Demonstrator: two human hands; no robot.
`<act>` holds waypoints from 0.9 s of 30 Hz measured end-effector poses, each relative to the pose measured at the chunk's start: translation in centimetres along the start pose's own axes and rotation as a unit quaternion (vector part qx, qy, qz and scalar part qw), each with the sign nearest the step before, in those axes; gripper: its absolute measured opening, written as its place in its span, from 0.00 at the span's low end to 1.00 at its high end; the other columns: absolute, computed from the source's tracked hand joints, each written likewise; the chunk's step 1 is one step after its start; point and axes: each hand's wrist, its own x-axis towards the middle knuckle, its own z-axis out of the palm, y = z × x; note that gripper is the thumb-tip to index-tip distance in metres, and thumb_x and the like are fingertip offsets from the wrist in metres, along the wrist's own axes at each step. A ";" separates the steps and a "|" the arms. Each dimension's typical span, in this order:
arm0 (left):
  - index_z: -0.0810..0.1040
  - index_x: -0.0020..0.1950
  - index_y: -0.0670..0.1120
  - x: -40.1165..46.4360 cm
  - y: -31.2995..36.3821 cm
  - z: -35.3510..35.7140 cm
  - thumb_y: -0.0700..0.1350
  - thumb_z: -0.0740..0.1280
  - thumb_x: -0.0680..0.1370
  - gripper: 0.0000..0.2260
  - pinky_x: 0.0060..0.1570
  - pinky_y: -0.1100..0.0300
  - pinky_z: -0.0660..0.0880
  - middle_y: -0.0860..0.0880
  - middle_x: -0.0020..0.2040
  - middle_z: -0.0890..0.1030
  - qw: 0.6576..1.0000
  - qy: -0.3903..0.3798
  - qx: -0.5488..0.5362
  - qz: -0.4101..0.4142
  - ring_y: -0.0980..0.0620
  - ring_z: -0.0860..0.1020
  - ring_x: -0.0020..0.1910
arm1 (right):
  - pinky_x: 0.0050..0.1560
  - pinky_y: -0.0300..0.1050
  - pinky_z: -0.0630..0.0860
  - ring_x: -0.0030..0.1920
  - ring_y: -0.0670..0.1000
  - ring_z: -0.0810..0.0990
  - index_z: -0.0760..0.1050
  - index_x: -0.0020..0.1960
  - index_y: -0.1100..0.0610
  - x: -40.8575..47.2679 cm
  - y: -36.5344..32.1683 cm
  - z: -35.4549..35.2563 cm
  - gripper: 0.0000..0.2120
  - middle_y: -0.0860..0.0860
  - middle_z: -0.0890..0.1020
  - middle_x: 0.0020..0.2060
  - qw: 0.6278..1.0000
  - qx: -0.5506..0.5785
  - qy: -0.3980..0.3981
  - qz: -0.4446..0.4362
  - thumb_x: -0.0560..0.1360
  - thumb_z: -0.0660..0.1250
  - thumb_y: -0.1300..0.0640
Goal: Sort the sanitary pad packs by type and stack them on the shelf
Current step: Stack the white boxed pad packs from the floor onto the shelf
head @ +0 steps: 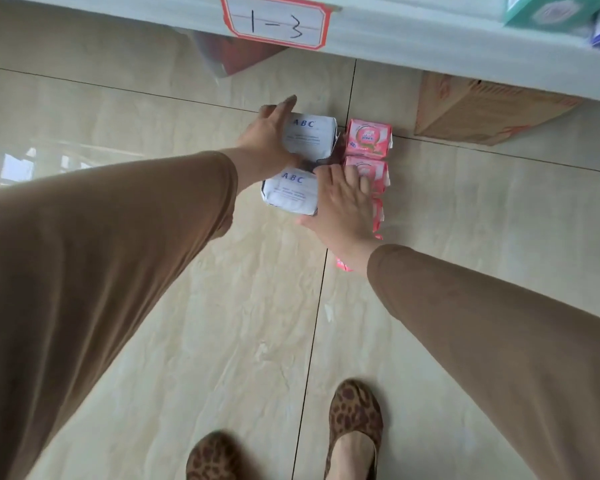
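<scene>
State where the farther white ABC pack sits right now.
In the head view, the farther white ABC pack lies on the floor, left of the top pink pack, under the left hand.

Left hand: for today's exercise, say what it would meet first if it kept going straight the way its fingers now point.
Probably nothing close: the left hand points past the upper white ABC pack over bare floor tile toward the shelf edge. Depth is unclear.
</scene>
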 end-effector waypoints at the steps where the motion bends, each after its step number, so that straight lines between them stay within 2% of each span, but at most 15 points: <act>1: 0.58 0.77 0.57 0.3 -0.1 0.3 0.44 0.76 0.68 0.43 0.59 0.54 0.73 0.50 0.71 0.66 1.000 -0.001 0.007 0.003 0.45 0.71 0.66 | 0.54 0.51 0.62 0.56 0.57 0.72 0.71 0.58 0.54 -0.2 -0.2 0.3 0.30 0.51 0.76 0.52 1.000 -0.003 0.008 -0.010 0.62 0.75 0.43; 4: 0.66 0.69 0.51 0.3 -0.4 1.2 0.40 0.77 0.67 0.34 0.50 0.57 0.70 0.48 0.64 0.71 0.999 0.028 0.027 0.009 0.45 0.75 0.57 | 0.52 0.52 0.64 0.55 0.57 0.73 0.71 0.55 0.55 -1.0 -0.9 0.3 0.22 0.52 0.77 0.49 0.999 -0.008 0.026 -0.040 0.65 0.71 0.48; 6: 0.68 0.67 0.48 -0.8 -0.8 1.3 0.42 0.78 0.68 0.32 0.48 0.58 0.66 0.47 0.63 0.73 0.999 0.033 0.007 0.008 0.48 0.73 0.52 | 0.50 0.51 0.64 0.55 0.58 0.73 0.71 0.54 0.56 -2.1 -1.0 -0.2 0.20 0.52 0.78 0.47 0.998 0.025 0.026 -0.047 0.65 0.70 0.50; 9: 0.69 0.65 0.48 -4.1 -1.6 0.5 0.43 0.78 0.68 0.28 0.45 0.59 0.65 0.48 0.58 0.74 0.999 0.030 -0.034 -0.007 0.50 0.71 0.49 | 0.46 0.49 0.64 0.54 0.58 0.73 0.70 0.56 0.59 -4.6 -0.9 -1.9 0.23 0.54 0.79 0.47 0.982 0.185 -0.011 -0.036 0.65 0.72 0.54; 12: 0.71 0.63 0.48 -8.6 -1.7 -2.3 0.47 0.78 0.68 0.27 0.38 0.60 0.64 0.51 0.52 0.75 0.997 0.026 -0.068 -0.016 0.50 0.72 0.46 | 0.47 0.44 0.67 0.52 0.52 0.72 0.69 0.61 0.56 -7.6 -0.9 -5.8 0.26 0.50 0.76 0.51 0.917 0.390 -0.073 0.034 0.67 0.75 0.58; 14: 0.71 0.62 0.50 -11.9 -1.1 -5.0 0.50 0.78 0.69 0.26 0.38 0.61 0.68 0.52 0.49 0.76 0.997 0.015 -0.073 -0.011 0.50 0.73 0.45 | 0.50 0.45 0.71 0.53 0.49 0.73 0.68 0.61 0.53 -9.5 -0.9 -9.6 0.26 0.48 0.75 0.53 0.864 0.482 -0.114 0.095 0.68 0.76 0.59; 16: 0.71 0.63 0.51 -15.3 0.1 -8.2 0.51 0.78 0.69 0.27 0.43 0.57 0.73 0.53 0.50 0.78 0.997 0.001 -0.078 -0.012 0.50 0.76 0.46 | 0.52 0.49 0.76 0.53 0.46 0.75 0.69 0.61 0.53 -11.3 -0.9 -14.1 0.26 0.50 0.76 0.54 0.804 0.562 -0.136 0.139 0.69 0.76 0.63; 18: 0.71 0.63 0.53 -18.9 2.1 -11.7 0.51 0.79 0.68 0.27 0.45 0.56 0.76 0.55 0.50 0.78 0.996 -0.008 -0.089 -0.009 0.51 0.77 0.48 | 0.47 0.43 0.79 0.51 0.41 0.77 0.70 0.63 0.53 -13.2 -0.8 -19.0 0.26 0.49 0.79 0.56 0.766 0.606 -0.139 0.162 0.71 0.75 0.66; 20: 0.71 0.62 0.55 -22.7 4.7 -15.5 0.51 0.79 0.68 0.27 0.44 0.57 0.76 0.58 0.49 0.78 0.994 -0.005 -0.108 -0.003 0.53 0.77 0.47 | 0.42 0.34 0.78 0.48 0.35 0.79 0.72 0.65 0.50 -15.2 -0.6 -24.3 0.26 0.39 0.82 0.51 0.749 0.626 -0.128 0.173 0.71 0.75 0.66; 22: 0.72 0.60 0.55 -26.7 7.7 -19.6 0.50 0.80 0.66 0.26 0.43 0.56 0.76 0.57 0.50 0.79 0.991 0.007 -0.132 -0.002 0.51 0.78 0.46 | 0.42 0.31 0.77 0.48 0.34 0.80 0.74 0.64 0.42 -17.4 -0.6 -30.1 0.28 0.35 0.83 0.49 0.748 0.630 -0.110 0.178 0.71 0.77 0.63; 24: 0.72 0.58 0.54 -31.0 11.1 -23.9 0.49 0.81 0.66 0.26 0.39 0.61 0.75 0.55 0.50 0.79 0.988 0.012 -0.152 0.002 0.52 0.78 0.43 | 0.44 0.34 0.78 0.51 0.39 0.80 0.74 0.63 0.37 -19.6 -0.7 -36.5 0.28 0.39 0.84 0.52 0.749 0.630 -0.093 0.183 0.68 0.77 0.57; 27: 0.73 0.58 0.52 -37.3 17.0 -30.9 0.48 0.81 0.65 0.25 0.37 0.64 0.75 0.53 0.50 0.80 0.986 0.006 -0.166 0.027 0.55 0.78 0.40 | 0.44 0.37 0.79 0.55 0.43 0.80 0.74 0.65 0.41 -22.5 -1.4 -46.5 0.29 0.44 0.84 0.55 0.744 0.640 -0.077 0.176 0.66 0.76 0.53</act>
